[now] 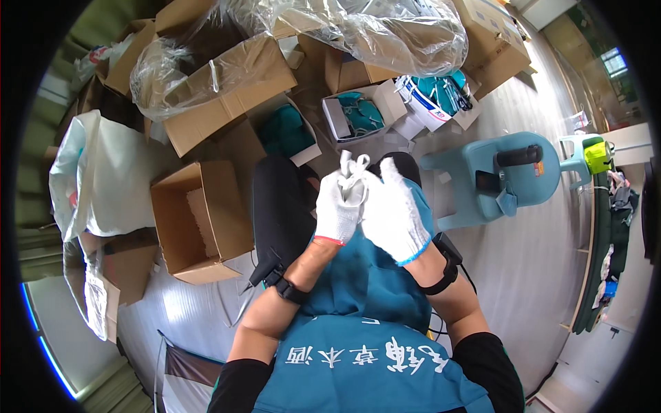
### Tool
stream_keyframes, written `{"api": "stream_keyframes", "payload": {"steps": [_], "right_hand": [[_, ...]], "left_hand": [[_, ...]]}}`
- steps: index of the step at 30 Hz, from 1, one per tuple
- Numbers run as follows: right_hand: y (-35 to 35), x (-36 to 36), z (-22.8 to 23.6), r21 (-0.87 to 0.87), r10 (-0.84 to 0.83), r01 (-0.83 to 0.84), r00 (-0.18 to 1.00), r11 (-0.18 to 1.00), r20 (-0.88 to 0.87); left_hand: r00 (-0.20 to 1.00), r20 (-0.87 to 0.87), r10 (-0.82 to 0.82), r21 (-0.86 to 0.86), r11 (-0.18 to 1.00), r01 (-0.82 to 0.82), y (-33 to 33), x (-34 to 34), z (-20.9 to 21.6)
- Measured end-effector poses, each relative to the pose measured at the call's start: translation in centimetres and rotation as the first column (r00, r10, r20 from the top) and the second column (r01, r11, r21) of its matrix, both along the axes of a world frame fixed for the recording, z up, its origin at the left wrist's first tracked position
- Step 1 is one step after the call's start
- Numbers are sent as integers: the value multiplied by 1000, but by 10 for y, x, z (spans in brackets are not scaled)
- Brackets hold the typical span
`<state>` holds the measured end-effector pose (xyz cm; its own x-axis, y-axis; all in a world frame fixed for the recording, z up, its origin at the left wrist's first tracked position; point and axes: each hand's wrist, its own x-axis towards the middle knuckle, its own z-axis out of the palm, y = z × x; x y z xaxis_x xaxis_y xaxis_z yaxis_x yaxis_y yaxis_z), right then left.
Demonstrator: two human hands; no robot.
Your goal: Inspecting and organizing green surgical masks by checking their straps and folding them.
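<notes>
Both my hands wear white knit gloves and meet above my lap. My left hand [339, 209], with a red cuff edge, is closed, its fingers pinched at a thin white looped strip [354, 167]. My right hand [393, 217], with a blue cuff edge, presses against it from the right. One of its digits points up and away, while the others bend toward the strip and are partly hidden. Whether the strip is cord or loose glove fabric is hard to make out. Under the hands lies the teal apron [372, 275] over my dark trousers.
An open cardboard box [231, 213] stands left of my knees, beside a white sack [113, 175]. Ahead are a small box [334, 124] of teal items, a white-and-blue carton [416, 103] and plastic-lined cartons [227, 89]. A blue stool [475, 155] at right carries a phone [488, 182] and dark cylinder [518, 156].
</notes>
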<state>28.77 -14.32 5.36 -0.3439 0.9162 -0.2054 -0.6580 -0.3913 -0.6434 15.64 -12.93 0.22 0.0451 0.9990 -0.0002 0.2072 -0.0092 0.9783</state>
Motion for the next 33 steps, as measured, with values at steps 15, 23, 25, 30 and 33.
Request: {"api": "stream_keyframes", "payload": {"steps": [15, 23, 25, 30, 33], "right_hand": [[-27, 52, -47, -374, -106, 10, 965, 927, -239], [-49, 59, -52, -612, -259, 281, 957, 739, 127], [-46, 50, -41, -553, -256, 300, 954, 777, 157], [-41, 55, -55, -634, -269, 208, 963, 745, 0], [-43, 75, -69, -672, -311, 203, 949, 712, -43]], "left_hand": [[944, 163, 287, -753, 655, -69, 85, -101, 37], [611, 571, 548, -574, 799, -180, 293, -200, 140], [613, 556, 561, -564, 796, -217, 306, -239, 98], [638, 599, 484, -416, 869, -269, 285, -280, -1], [900, 301, 316, -401, 898, -182, 243, -227, -39]]}}
